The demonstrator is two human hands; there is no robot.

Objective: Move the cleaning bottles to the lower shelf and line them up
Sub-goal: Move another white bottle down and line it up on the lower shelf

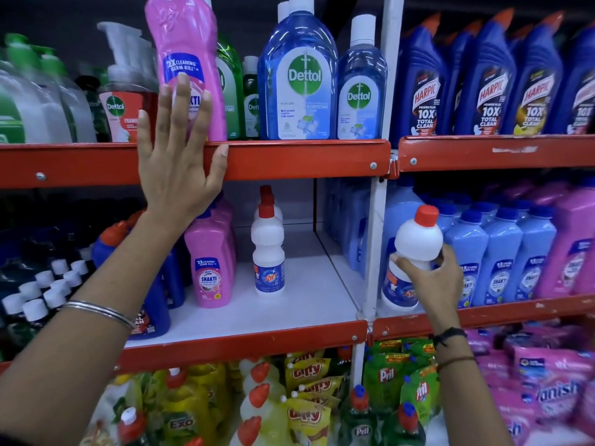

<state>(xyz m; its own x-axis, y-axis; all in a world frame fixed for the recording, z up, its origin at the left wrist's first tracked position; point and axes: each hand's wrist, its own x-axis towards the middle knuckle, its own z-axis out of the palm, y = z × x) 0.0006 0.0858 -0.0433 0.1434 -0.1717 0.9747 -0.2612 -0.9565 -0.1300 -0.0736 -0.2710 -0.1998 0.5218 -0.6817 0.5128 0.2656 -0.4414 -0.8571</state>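
Observation:
A tall pink cleaning bottle (186,59) stands at the front edge of the upper shelf (289,156). My left hand (180,162) is spread flat against its lower half and the shelf lip, fingers apart, holding nothing. My right hand (431,281) grips a white bottle with a red cap (415,249), tilted slightly, in front of the white upright post. On the lower shelf (306,294) stand a row of white red-capped bottles (268,252) and pink bottles (211,268) to their left.
Blue Dettol bottles (299,75) and blue Harpic bottles (483,78) fill the upper shelf. Light blue bottles (502,252) and pink ones crowd the right bay. A white post (376,220) divides the bays. Pouches and bottles fill the bottom shelf.

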